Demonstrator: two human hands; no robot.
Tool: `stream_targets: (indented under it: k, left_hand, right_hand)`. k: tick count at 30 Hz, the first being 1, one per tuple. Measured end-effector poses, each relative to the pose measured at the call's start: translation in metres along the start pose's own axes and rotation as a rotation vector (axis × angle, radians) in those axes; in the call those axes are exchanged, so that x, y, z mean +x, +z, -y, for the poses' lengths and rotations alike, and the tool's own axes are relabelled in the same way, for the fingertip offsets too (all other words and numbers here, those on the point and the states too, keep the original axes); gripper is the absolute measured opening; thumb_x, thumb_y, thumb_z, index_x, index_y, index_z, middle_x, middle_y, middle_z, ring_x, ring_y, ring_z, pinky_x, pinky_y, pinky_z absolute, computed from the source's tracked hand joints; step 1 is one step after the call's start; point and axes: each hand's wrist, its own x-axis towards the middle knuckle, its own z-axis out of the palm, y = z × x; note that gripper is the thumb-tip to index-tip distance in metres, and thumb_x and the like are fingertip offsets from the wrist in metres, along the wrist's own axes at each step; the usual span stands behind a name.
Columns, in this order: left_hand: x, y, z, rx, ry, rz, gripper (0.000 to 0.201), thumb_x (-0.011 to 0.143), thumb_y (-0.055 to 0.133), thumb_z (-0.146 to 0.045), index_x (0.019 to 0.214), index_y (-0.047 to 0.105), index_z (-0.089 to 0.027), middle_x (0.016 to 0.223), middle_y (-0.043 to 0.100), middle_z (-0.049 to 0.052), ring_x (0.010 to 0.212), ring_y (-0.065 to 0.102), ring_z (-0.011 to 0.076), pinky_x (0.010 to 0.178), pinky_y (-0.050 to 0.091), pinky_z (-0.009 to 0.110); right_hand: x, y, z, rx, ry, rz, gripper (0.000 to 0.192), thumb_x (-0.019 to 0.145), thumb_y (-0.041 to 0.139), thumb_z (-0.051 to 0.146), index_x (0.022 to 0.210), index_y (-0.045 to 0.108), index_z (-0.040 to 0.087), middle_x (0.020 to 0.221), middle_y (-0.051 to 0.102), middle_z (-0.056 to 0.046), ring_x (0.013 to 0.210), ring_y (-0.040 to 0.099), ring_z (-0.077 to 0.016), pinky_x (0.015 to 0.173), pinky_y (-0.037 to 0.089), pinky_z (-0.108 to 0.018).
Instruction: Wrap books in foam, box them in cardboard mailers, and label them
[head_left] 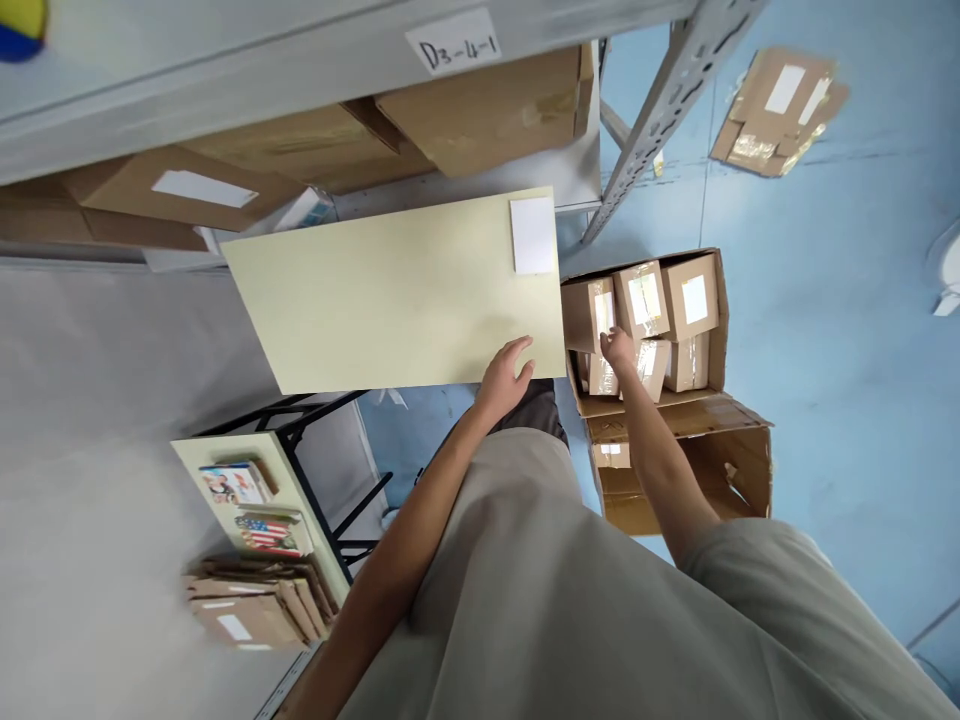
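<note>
My left hand [506, 375] rests flat on the near right corner of a pale yellow tabletop [390, 290], fingers spread and holding nothing. My right hand [619, 348] reaches down into an open cardboard carton [716, 300] on the floor and touches the small taped boxes [641, 300] packed inside; whether it grips one I cannot tell. A white card [532, 235] lies on the table's far right corner.
A grey metal shelf labelled D3-4-1 [454, 42] holds large cardboard boxes [480, 110]. A second open carton [682, 470] sits nearer me. A low shelf [247, 500] at the left carries books and flat cartons. Flattened cardboard [780, 110] lies on the blue floor.
</note>
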Motion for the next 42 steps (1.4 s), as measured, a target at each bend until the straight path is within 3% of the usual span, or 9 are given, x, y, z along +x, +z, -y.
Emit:
stream_targets:
  k: [4,8,13,16,22,28,31,35,42]
  left_hand:
    - [-0.005,-0.010,0.002,-0.056,0.031,-0.067,0.045,0.105,0.062,-0.021,0.148,0.073,-0.026,0.156,0.074,0.012,0.148,0.069,0.0289,0.131,0.054,0.053]
    - [-0.018,-0.030,0.010,-0.132,0.087,-0.154,0.051,0.098,0.059,-0.010,0.144,0.076,-0.025,0.151,0.077,0.010,0.138,0.073,0.0273,0.120,0.062,0.048]
    - [-0.057,-0.080,0.031,-0.180,0.145,-0.329,0.066,0.085,0.053,0.003,0.138,0.079,-0.025,0.141,0.080,0.009,0.114,0.077,0.0245,0.101,0.066,0.040]
    - [-0.098,-0.118,0.055,-0.257,0.159,-0.442,0.068,0.082,0.053,0.004,0.138,0.080,-0.026,0.142,0.079,0.009,0.113,0.077,0.0242,0.093,0.066,0.037]
    - [-0.209,-0.187,0.144,-0.428,0.057,-0.736,0.067,0.080,0.054,0.004,0.135,0.081,-0.024,0.132,0.083,0.009,0.114,0.078,0.0246,0.087,0.064,0.033]
    - [-0.331,-0.229,0.242,-0.606,-0.100,-1.200,0.058,0.083,0.053,-0.001,0.129,0.082,-0.021,0.132,0.084,0.009,0.108,0.080,0.0235,0.091,0.065,0.036]
    - [-0.387,-0.236,0.280,-0.675,-0.175,-1.420,0.052,0.087,0.053,-0.006,0.128,0.081,-0.022,0.132,0.085,0.008,0.105,0.081,0.0231,0.091,0.066,0.037]
    - [-0.446,-0.227,0.320,-0.763,-0.234,-1.625,0.048,0.089,0.054,-0.013,0.127,0.081,-0.022,0.133,0.085,0.010,0.102,0.081,0.0229,0.094,0.067,0.039]
    - [-0.515,-0.213,0.384,-0.902,-0.368,-1.810,0.049,0.084,0.051,-0.016,0.124,0.079,-0.019,0.132,0.085,0.011,0.099,0.082,0.0224,0.101,0.067,0.041]
  right_hand:
    - [-0.050,0.001,0.001,0.140,-0.074,-0.152,0.056,0.117,0.047,0.037,0.158,0.063,0.002,0.140,0.080,-0.029,0.127,0.081,-0.0361,0.107,0.065,-0.048]
    - [-0.094,-0.008,0.027,0.331,-0.233,-0.343,0.062,0.112,0.052,0.053,0.149,0.070,0.007,0.135,0.082,-0.028,0.120,0.082,-0.0380,0.104,0.067,-0.052]
    - [-0.165,-0.015,0.102,0.366,-0.494,-0.486,0.068,0.108,0.053,0.060,0.147,0.072,0.008,0.139,0.080,-0.028,0.122,0.081,-0.0381,0.109,0.065,-0.054]
    - [-0.220,0.005,0.158,0.369,-0.662,-0.477,0.070,0.108,0.054,0.065,0.147,0.072,0.011,0.142,0.080,-0.027,0.125,0.080,-0.0361,0.110,0.065,-0.053]
    - [-0.319,0.106,0.272,0.247,-0.946,-0.345,0.070,0.108,0.052,0.070,0.146,0.074,0.015,0.139,0.081,-0.024,0.125,0.081,-0.0329,0.110,0.066,-0.049]
    - [-0.401,0.228,0.377,0.089,-1.269,-0.030,0.060,0.108,0.056,0.064,0.143,0.076,0.019,0.137,0.083,-0.020,0.127,0.082,-0.0323,0.115,0.065,-0.050]
    - [-0.440,0.283,0.417,-0.016,-1.402,0.143,0.057,0.107,0.060,0.064,0.139,0.078,0.020,0.136,0.084,-0.019,0.126,0.082,-0.0328,0.117,0.064,-0.051]
    - [-0.482,0.354,0.455,-0.159,-1.507,0.314,0.058,0.107,0.061,0.066,0.137,0.078,0.020,0.136,0.084,-0.018,0.129,0.081,-0.0329,0.118,0.063,-0.049]
    - [-0.533,0.472,0.480,-0.357,-1.535,0.537,0.061,0.108,0.058,0.072,0.136,0.079,0.022,0.132,0.085,-0.015,0.120,0.082,-0.0305,0.110,0.066,-0.044]
